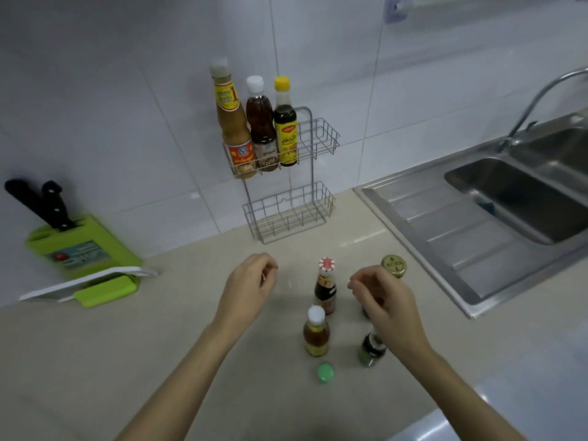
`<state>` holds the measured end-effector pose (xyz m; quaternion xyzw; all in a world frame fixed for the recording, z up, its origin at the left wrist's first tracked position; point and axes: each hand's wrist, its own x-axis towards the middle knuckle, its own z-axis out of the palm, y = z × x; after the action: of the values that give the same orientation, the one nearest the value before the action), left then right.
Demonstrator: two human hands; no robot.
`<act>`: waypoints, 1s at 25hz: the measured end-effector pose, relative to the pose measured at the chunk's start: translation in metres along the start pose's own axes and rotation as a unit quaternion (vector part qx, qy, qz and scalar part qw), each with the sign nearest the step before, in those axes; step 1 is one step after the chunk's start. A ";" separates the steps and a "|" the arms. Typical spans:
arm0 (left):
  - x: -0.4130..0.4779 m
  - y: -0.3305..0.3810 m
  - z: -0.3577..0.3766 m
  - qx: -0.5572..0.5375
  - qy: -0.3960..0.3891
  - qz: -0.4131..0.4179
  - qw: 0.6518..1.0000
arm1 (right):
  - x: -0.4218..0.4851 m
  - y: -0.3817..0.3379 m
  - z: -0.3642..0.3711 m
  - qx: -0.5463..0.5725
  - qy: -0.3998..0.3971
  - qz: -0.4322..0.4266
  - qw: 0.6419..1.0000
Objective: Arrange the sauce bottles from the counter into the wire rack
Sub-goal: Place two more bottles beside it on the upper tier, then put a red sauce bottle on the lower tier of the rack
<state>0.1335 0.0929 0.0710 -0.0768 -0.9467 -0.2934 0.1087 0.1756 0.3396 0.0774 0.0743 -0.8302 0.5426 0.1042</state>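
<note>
A two-tier wire rack [318,198] stands against the tiled wall. Its top shelf holds a tall tan sauce bottle [231,122], a brown bottle with a white cap [261,128] and a dark bottle with a yellow cap [285,125]. The bottom shelf is bare. On the counter stand a red-and-white-capped dark bottle [326,288], a white-capped amber bottle [315,334], a gold-lidded bottle [394,265], a dark green-labelled bottle [371,348] and a green cap [325,372]. My left hand [246,288] hovers left of them, holding nothing. My right hand [385,300] hovers over the gold-lidded and green-labelled bottles, fingers curled and apart.
A green knife block with black-handled knives [76,243] sits at the left by the wall, with a white and green board holder [95,284] in front. A steel sink [509,198] with drainboard and tap fills the right.
</note>
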 end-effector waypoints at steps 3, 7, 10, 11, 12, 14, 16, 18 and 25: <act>-0.022 -0.010 0.019 -0.022 -0.043 -0.043 0.998 | -0.033 0.024 0.011 0.001 0.001 0.064 0.998; -0.019 0.000 0.029 -0.055 -0.064 -0.035 0.996 | -0.033 0.037 0.024 0.021 -0.007 0.106 0.994; -0.009 0.010 0.032 -0.069 -0.070 -0.010 0.995 | -0.025 0.036 0.031 0.007 0.002 0.087 0.996; -0.006 0.012 0.034 -0.071 -0.069 -0.001 0.995 | -0.026 0.036 0.033 -0.012 0.001 0.080 0.997; -0.004 0.014 0.035 -0.073 -0.068 0.011 0.995 | -0.028 0.036 0.034 -0.030 0.003 0.074 0.997; -0.001 0.015 0.038 -0.078 -0.063 0.035 0.994 | -0.035 0.038 0.033 -0.055 0.031 0.074 0.995; 0.004 0.017 0.038 -0.085 -0.050 0.055 0.994 | -0.037 0.039 0.025 -0.069 0.103 0.084 0.989; 0.011 0.025 0.037 -0.081 -0.022 0.078 0.993 | -0.034 0.042 0.014 -0.071 0.184 0.098 0.975; 0.045 0.089 0.034 -0.022 -0.051 0.243 0.968 | -0.010 0.073 -0.008 -0.087 0.159 0.174 0.968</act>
<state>0.1030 0.1881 0.1029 -0.3218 -0.8972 -0.2748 0.1263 0.1690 0.3762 0.0138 -0.1680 -0.8470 0.4830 0.1451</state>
